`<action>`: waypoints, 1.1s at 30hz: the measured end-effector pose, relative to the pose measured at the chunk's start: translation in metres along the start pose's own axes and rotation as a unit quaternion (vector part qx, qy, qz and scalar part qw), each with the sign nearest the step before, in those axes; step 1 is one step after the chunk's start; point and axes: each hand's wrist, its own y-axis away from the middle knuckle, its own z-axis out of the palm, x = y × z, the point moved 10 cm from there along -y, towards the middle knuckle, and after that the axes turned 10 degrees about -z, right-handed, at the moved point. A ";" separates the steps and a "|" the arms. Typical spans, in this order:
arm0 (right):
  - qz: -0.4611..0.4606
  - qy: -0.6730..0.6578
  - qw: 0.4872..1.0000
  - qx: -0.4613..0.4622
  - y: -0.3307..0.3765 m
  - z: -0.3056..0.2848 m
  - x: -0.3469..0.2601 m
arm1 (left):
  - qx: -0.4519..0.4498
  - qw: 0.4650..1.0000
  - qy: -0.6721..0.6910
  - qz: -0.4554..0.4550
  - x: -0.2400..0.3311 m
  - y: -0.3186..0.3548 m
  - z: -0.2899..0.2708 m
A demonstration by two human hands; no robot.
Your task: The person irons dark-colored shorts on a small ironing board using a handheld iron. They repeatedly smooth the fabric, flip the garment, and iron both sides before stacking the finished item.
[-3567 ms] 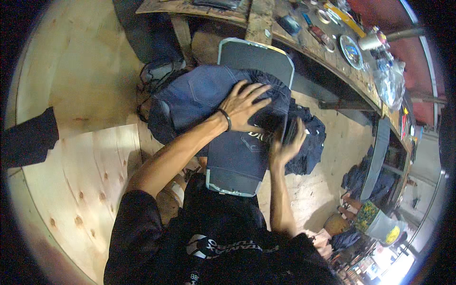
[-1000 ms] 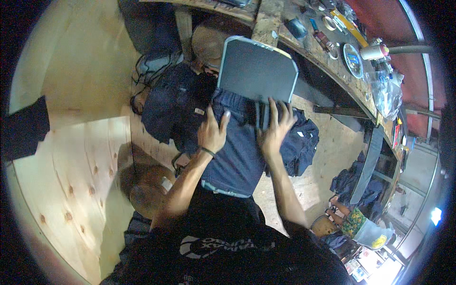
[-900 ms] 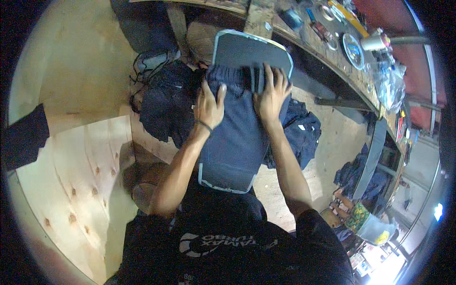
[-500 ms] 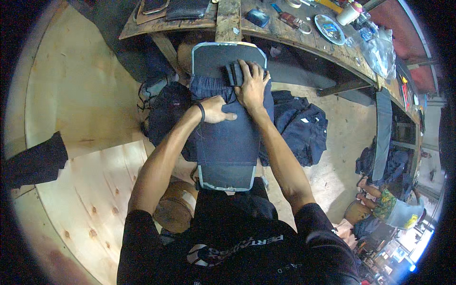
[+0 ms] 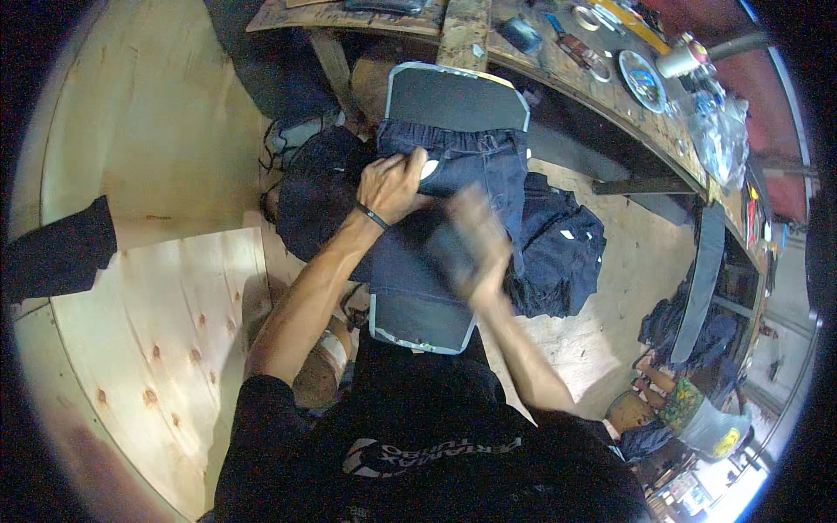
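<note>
A dark blue elastic-waisted garment (image 5: 453,174) is pulled over a long dark board with pale edges (image 5: 453,98). The board's ends show beyond the cloth. My left hand (image 5: 391,187) is closed on the cloth below the waistband, with a small white patch (image 5: 428,168) beside its fingertips. My right hand (image 5: 481,235), smeared by motion, is over the garment's middle. A blurred dark block (image 5: 448,242) shows against its palm; its exact kind cannot be made out.
Dark clothes (image 5: 558,248) lie in piles on both sides of the board. Ahead, a wooden workbench (image 5: 558,83) carries a plate (image 5: 643,80), a thread cone (image 5: 682,59) and plastic bags (image 5: 719,135). A round wooden stool (image 5: 318,375) stands at lower left. Another person (image 5: 706,418) is at far right.
My right hand has moved down from the waistband to the garment's middle. My left hand has shifted and now grips the cloth, where a white patch shows. The view has shifted slightly.
</note>
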 end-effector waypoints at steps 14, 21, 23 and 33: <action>0.022 -0.262 0.886 -0.383 0.066 0.086 0.008 | -0.028 0.996 0.023 -0.081 -0.029 -0.048 0.034; 0.062 -0.297 0.852 -0.426 0.076 0.077 0.007 | -0.015 0.996 0.002 -0.085 -0.027 -0.045 0.032; 0.087 -0.339 0.855 -0.381 0.074 0.070 0.014 | -0.004 0.996 0.004 -0.085 -0.027 -0.046 0.030; 0.101 -0.162 0.951 -0.245 0.093 0.022 0.018 | -0.014 0.996 -0.008 -0.084 -0.028 -0.044 0.035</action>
